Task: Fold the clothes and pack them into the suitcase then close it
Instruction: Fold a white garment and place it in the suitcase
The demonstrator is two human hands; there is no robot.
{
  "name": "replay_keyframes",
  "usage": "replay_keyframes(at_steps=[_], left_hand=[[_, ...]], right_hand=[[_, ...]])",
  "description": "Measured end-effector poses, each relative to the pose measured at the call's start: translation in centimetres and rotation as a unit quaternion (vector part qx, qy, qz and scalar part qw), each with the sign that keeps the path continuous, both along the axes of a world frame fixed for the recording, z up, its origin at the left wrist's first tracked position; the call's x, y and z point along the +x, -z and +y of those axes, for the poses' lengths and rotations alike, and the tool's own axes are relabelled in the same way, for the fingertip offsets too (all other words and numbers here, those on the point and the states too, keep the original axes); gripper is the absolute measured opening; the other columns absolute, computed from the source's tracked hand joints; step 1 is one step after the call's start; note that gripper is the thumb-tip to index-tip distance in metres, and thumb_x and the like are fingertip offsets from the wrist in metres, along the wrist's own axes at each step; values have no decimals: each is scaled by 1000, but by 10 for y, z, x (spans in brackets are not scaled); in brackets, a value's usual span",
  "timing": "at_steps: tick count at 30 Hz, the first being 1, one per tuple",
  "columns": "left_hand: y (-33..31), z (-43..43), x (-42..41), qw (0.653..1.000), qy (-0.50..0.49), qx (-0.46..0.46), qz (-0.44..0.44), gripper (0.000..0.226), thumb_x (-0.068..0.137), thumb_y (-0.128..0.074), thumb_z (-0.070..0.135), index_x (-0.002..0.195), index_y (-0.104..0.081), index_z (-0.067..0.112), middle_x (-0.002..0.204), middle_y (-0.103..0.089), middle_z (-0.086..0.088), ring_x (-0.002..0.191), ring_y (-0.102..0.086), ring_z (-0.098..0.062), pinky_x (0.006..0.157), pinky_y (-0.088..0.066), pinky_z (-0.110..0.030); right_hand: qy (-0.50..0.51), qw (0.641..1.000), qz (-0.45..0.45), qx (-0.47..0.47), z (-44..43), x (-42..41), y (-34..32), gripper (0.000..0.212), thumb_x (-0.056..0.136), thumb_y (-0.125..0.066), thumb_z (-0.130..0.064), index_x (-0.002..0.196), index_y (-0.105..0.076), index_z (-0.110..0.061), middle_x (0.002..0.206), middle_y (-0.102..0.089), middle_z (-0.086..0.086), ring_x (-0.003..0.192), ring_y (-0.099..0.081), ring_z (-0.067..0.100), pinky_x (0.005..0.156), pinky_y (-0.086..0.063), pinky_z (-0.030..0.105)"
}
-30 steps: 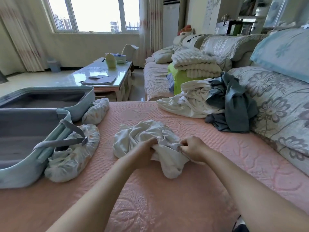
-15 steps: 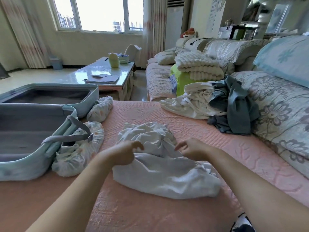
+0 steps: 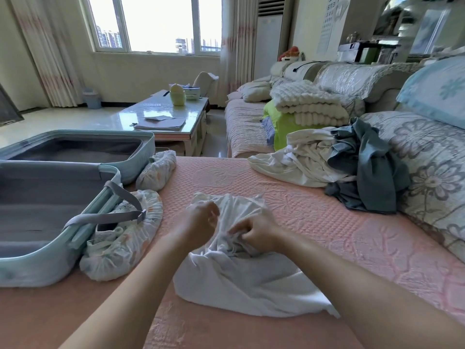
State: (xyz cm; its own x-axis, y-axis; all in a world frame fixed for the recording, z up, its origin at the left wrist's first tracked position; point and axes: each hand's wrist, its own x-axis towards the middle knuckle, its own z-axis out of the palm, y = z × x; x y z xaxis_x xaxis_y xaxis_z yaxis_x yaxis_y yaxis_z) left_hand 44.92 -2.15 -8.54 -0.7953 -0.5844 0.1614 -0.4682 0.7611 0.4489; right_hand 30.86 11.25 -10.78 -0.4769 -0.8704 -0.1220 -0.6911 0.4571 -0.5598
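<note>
At the far left a pale blue suitcase (image 3: 32, 268) lies open on the pink cover (image 3: 314, 222), both halves showing grey lining, with a grey strap (image 3: 100, 217) hanging over the near rim. Two patterned bundles lie against its right side, one (image 3: 125, 243) touching the near half and one (image 3: 157, 170) beside the far half. In the middle a white garment (image 3: 241, 280) lies crumpled on the cover, well apart from the suitcase. The left hand (image 3: 201, 222) sits at its far edge with fingers curled; it is too blurred to tell whether they hold cloth. The right hand (image 3: 259, 233), just beside it, pinches a bunched fold of the garment. Farther right, a pile (image 3: 302, 162) of white clothes and a grey-green piece (image 3: 377, 172) lie heaped against the flowered cushion (image 3: 427, 159).
</note>
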Motion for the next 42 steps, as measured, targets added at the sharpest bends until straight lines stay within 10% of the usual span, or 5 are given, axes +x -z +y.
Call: replay_keyframes(at_steps=[7, 17, 21, 32, 42], left_hand=[[17, -6, -3, 985, 90, 123, -86, 38, 92, -65, 42, 130, -61, 37, 120, -65, 4, 105, -64, -16, 92, -51, -29], [3, -47, 21, 995, -95, -23, -28, 21, 93, -55, 25, 100, -75, 23, 107, -67, -4, 96, -60, -23, 78, -46, -28], [16, -55, 32, 993, -92, -43, -61, 24, 92, -60, 30, 114, -69, 31, 121, -55, -2, 114, -53, -24, 95, -46, -33], [-8, -53, -19, 997, -78, 3, 14, 30, 82, -53, 1, 94, -71, 21, 102, -68, -6, 99, -65, -26, 76, -45, -25], [-29, -39, -75, 991, 54, 26, 117, 35, 85, -73, 19, 112, -67, 41, 122, -59, 10, 95, -60, -12, 77, -53, -26]], right_hand=[[-50, 963, -265, -5, 12, 31, -28, 32, 77, -51, 3, 73, -76, -16, 92, -66, 29, 76, -59, 31, 77, -54, 50], [55, 995, 36, 72, -1, -14, 11, 96, 61, -75, -55, 148, -34, -51, 155, -32, -1, 140, -36, 24, 113, -37, 36], [56, 996, 70, 24, -26, -9, 13, 22, 84, -59, -37, 99, -74, -39, 107, -70, -7, 104, -64, 20, 96, -49, 31], [188, 961, -157, -131, -46, -52, -44, 27, 101, -42, -12, 82, -61, -5, 57, -43, 7, 40, -36, 16, 38, -27, 19], [174, 951, -140, -213, -73, -93, -47, 73, 82, -65, -12, 149, -39, -24, 130, -59, 6, 90, -60, 17, 78, -56, 37]])
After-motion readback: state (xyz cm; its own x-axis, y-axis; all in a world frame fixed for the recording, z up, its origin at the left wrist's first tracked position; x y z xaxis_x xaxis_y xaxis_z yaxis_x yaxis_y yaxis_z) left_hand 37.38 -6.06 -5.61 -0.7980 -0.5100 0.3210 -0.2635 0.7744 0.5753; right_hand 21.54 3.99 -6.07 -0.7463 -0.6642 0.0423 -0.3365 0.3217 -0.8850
